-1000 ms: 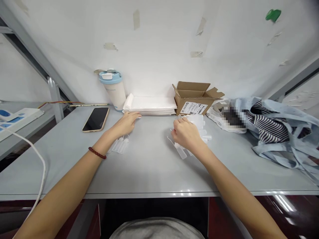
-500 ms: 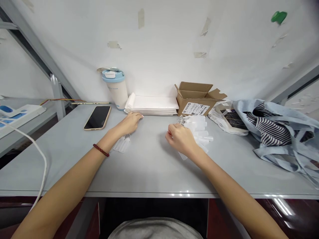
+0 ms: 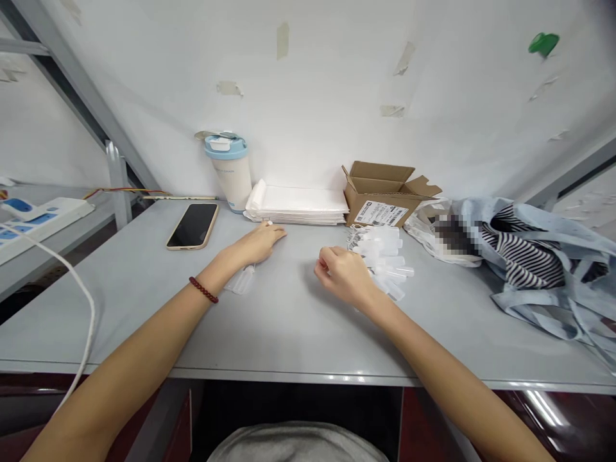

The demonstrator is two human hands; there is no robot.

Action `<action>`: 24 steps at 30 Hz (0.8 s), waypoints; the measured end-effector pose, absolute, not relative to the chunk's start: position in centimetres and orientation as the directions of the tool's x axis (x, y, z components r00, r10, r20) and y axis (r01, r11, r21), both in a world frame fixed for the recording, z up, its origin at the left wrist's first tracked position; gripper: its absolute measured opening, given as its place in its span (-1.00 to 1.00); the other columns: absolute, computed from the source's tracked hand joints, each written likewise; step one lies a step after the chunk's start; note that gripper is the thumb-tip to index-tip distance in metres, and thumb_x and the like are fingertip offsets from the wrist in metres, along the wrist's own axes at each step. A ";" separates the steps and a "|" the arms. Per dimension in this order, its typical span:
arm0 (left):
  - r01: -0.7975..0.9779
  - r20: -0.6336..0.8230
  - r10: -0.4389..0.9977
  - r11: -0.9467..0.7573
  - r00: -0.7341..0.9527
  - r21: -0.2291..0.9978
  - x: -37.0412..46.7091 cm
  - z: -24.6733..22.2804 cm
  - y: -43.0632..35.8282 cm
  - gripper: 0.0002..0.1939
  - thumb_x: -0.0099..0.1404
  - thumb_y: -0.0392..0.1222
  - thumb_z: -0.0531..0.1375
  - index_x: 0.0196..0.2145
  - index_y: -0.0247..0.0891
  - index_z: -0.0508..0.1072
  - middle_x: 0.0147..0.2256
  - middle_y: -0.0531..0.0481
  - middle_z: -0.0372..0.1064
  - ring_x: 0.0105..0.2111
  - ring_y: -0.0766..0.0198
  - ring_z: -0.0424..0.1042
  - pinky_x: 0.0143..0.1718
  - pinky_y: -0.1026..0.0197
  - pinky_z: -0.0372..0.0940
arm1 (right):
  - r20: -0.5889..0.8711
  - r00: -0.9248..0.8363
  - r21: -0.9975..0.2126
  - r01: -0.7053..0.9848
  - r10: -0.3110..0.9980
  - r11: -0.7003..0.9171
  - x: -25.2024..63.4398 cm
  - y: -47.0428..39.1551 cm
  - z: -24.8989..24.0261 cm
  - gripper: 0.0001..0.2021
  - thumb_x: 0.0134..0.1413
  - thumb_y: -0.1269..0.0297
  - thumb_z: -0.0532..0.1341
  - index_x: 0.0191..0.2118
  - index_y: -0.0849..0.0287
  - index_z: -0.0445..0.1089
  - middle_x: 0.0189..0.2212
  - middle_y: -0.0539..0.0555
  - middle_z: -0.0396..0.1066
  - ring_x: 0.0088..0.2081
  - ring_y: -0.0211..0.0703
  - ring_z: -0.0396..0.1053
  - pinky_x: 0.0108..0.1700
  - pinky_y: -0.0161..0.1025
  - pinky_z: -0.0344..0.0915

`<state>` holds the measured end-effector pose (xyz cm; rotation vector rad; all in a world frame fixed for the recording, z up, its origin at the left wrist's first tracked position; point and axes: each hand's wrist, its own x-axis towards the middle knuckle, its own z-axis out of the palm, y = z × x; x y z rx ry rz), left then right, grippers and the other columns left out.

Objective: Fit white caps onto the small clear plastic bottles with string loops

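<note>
My left hand (image 3: 257,245) is low over the grey table (image 3: 283,321), in front of the white envelope stack (image 3: 303,204), its fingers stretched out and somewhat apart. A small white spot shows by its fingertips; I cannot tell what it is. Some clear plastic tags (image 3: 242,281) lie partly under this hand. My right hand (image 3: 344,273) has its fingers curled together, and whatever is between them is hidden. Beside and partly behind it lies a pile of translucent plastic tags (image 3: 385,247) with thin strings, in front of the open cardboard box (image 3: 378,202).
A phone (image 3: 192,226) lies at the left, near a blue-lidded cup (image 3: 231,176). On the right are a plastic bag (image 3: 418,228) and a light blue cloth bag (image 3: 534,298). A white cable (image 3: 90,308) crosses the left edge; a power strip (image 3: 43,221) sits beyond.
My left hand has shifted slightly right and down, with its fingers more spread. My right hand has moved a little left and down, still curled. The view has shifted slightly.
</note>
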<state>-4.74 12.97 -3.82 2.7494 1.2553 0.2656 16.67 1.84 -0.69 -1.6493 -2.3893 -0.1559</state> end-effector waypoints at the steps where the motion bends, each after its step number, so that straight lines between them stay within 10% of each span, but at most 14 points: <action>1: 0.733 0.117 0.753 -0.658 0.648 0.176 -4.7 -3.8 13.0 -0.43 0.06 -0.54 -0.06 -0.01 -0.30 0.43 0.03 -0.15 0.35 0.02 0.06 0.27 0.05 0.03 0.15 | 0.250 -0.339 -0.046 0.931 0.907 0.361 16.7 1.8 -0.8 -0.81 0.12 0.38 0.00 -0.37 0.22 0.34 -0.45 0.11 0.42 -0.47 -0.20 0.27 -0.47 -0.28 -0.11; 12: 0.741 0.224 0.812 -0.583 0.538 0.333 -5.2 -1.8 11.7 -0.75 0.18 -0.28 0.05 -0.21 -0.30 0.45 -0.24 -0.13 0.46 -0.24 0.14 0.44 -0.17 0.13 0.32 | 0.224 -0.396 -0.108 0.898 0.891 0.426 16.4 1.4 -0.9 -0.82 0.14 0.37 0.01 -0.37 0.24 0.35 -0.45 0.10 0.43 -0.43 -0.21 0.28 -0.43 -0.30 -0.05; 24: 0.576 0.265 0.952 -0.302 0.150 0.760 -6.6 1.8 10.0 -0.74 0.01 -0.11 0.28 -0.35 -0.30 0.46 -0.47 -0.02 0.44 -0.39 0.17 0.44 -0.36 0.20 0.26 | 0.118 -0.387 -0.562 0.733 0.914 0.383 10.4 2.5 0.5 -0.76 0.10 0.26 0.08 -0.54 0.21 0.28 -0.60 0.00 0.35 -0.55 -0.33 0.21 -0.46 -0.35 0.03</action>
